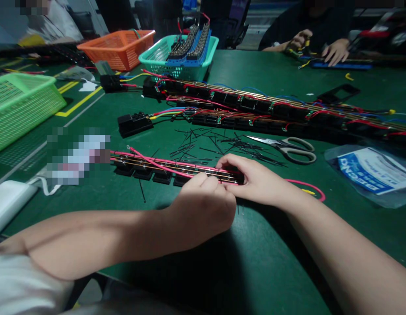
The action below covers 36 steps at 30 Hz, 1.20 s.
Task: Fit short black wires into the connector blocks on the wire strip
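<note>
On the green table lies a short strip of black modules (161,175) with copper-coloured bars and red wires along its top. My right hand (251,177) is curled round its right end, thumb on the near side and fingers on the far side. Closed in a fist, my left hand (206,199) rests against the strip's near edge beside it. What its fingers pinch is hidden. A red wire (316,188) runs out past my right wrist. Behind the strip, thin black cable ties (222,144) lie scattered, and scissors (291,148) lie open-bladed to their right.
Longer wired strips (255,103) cross the table behind. Baskets stand at the back: orange (119,50), teal (176,70) and green (22,109). A plastic bag with a label (376,170) lies right, a white device (12,201) left. Across the table another person's hands (335,52) work.
</note>
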### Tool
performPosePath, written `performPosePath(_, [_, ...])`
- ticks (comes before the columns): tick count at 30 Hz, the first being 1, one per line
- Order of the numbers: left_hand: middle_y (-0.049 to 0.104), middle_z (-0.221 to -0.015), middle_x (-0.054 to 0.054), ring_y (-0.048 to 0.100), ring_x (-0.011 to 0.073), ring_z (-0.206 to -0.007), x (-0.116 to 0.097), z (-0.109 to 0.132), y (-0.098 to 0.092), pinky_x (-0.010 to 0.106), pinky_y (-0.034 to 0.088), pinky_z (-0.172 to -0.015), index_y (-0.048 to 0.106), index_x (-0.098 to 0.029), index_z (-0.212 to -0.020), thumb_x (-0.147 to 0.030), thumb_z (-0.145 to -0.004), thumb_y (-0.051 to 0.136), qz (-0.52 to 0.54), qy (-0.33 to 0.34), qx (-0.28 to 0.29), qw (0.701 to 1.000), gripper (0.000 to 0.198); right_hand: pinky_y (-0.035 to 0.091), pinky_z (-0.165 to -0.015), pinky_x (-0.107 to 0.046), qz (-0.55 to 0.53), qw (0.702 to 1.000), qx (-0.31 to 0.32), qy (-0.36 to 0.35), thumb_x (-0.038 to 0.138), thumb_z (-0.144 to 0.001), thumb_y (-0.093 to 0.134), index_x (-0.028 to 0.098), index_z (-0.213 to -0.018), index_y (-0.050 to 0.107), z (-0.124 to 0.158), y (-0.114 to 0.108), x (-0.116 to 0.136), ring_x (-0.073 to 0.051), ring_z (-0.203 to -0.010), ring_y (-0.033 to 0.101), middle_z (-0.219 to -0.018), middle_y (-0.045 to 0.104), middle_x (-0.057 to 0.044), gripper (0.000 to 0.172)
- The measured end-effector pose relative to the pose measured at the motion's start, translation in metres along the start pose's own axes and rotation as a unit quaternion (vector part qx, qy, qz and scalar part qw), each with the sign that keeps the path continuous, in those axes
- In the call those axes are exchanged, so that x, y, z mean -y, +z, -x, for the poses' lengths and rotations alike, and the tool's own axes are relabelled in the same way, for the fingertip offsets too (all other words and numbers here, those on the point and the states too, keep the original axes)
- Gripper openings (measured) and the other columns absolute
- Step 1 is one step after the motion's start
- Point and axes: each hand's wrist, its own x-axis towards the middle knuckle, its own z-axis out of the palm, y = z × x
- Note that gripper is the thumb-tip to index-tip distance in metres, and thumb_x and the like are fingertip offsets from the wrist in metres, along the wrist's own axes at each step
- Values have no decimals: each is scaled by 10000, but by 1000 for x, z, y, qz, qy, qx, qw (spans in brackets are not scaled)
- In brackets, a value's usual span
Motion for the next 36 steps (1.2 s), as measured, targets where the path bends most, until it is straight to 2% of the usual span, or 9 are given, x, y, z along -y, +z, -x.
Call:
performPosePath(8, [590,-578,51,560,178,-571,-2,1,5,318,365,-569,569,-149,-618,-37,-813,470,-20,-5,34,999,246,452,-748,-320,14,1000,8,-2,207,-753,618,203,-997,578,0,0,0,-206,-863,603,-961,648,-36,247])
performPosePath(13, [625,-641,63,588,196,-646,-2,3,13,340,395,-645,568,-143,-676,-43,-852,447,-31,-15,96,995,235,450,-740,-311,10,1000,9,-12,211,-760,625,189,-982,576,-1,0,1,-195,-833,602,-935,644,-37,228])
performPosePath(16, [634,-655,67,596,204,-669,0,1,13,348,394,-658,568,-142,-673,-48,-856,455,-19,-22,113,993,234,449,-742,-307,9,1000,8,-12,217,-761,631,188,-976,576,-1,-1,1,-194,-836,601,-934,643,-39,224])
performPosePath(23, [669,-701,66,617,232,-730,7,-1,13,362,402,-660,611,-139,-701,-69,-852,501,31,-39,109,993,200,449,-733,-309,10,1000,8,-2,220,-755,632,191,-976,573,-1,0,0,-199,-839,599,-934,641,-39,231])
performPosePath(36, [615,-658,63,574,200,-659,-4,0,-2,343,363,-614,582,-143,-680,-57,-840,463,-9,-22,75,997,217,451,-742,-305,10,1000,10,-18,189,-746,618,192,-986,583,0,-2,1,-192,-837,607,-938,652,-33,243])
